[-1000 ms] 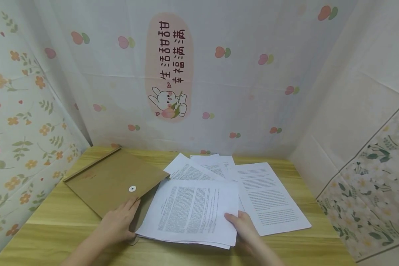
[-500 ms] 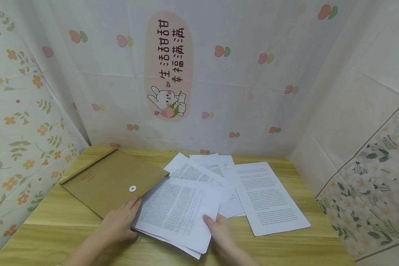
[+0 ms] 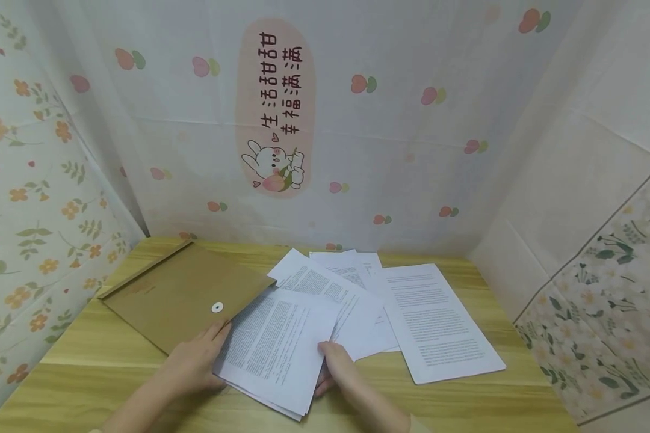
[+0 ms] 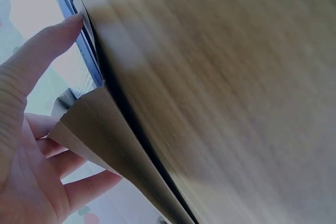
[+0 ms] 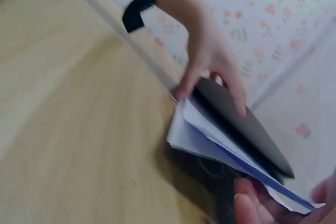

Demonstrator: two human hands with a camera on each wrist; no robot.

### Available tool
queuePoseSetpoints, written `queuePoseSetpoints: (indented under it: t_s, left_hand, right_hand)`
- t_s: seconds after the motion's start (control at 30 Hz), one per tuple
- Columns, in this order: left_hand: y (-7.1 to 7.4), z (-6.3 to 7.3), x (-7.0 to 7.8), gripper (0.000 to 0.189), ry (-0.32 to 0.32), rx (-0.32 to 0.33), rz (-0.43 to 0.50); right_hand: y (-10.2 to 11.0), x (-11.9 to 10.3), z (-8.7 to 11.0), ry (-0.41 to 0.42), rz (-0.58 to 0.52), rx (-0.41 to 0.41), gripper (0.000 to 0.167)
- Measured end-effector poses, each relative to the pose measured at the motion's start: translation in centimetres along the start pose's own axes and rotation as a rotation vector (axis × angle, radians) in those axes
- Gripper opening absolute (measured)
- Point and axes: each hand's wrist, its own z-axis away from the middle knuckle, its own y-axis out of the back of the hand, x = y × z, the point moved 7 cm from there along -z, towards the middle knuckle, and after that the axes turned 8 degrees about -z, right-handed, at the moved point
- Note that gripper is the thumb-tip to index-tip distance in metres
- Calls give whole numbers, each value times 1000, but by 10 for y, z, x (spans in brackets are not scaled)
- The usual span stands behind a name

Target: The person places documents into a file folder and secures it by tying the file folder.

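Note:
A brown paper document envelope [image 3: 179, 294] with a white round button lies tilted on the left of the table. My left hand [image 3: 195, 364] holds it at its mouth, fingers on the upper panel and thumb at the lower edge. In the left wrist view the envelope's side fold [image 4: 115, 140] gapes between thumb and fingers. My right hand [image 3: 340, 368] grips a stack of printed papers [image 3: 278, 355] by its right edge, thumb on top and fingers beneath. The stack's left part is inside the envelope, hidden under the upper panel. The right wrist view shows the stack's edges [image 5: 215, 142] slightly fanned.
Loose printed sheets [image 3: 357, 325] lie overlapping behind and right of the stack. Farther right rests another neat pile of printed pages [image 3: 439, 325]. The wooden table [image 3: 466, 403] is bordered by a patterned cloth backdrop [image 3: 390, 150] at the back and sides.
My right hand has moved left, sliding the stack farther into the envelope and turning it slightly. More of the loose sheets behind shows. My left hand has stayed at the envelope's mouth.

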Motion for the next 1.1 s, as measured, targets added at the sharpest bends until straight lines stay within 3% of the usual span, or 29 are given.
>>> queuePoseSetpoints:
  t_s: [0.1, 0.27, 0.6, 0.83, 1.1]
  left_hand:
    - [0, 0, 0, 107, -4, 9, 5]
    - [0, -1, -1, 109, 3, 17, 17]
    - [-5, -4, -1, 108, 20, -32, 50]
    - [-5, -3, -1, 109, 6, -11, 39]
    - [-2, -1, 2, 112, -15, 18, 37]
  right_hand:
    - [8, 1, -4, -20, 28, -33, 30]
    - [9, -1, -6, -21, -64, -40, 16]
    - [-27, 3, -14, -27, -202, -36, 10]
    - [-48, -1, -28, -18, -269, -27, 9]
    - [-67, -10, -41, -6, -207, 1, 15]
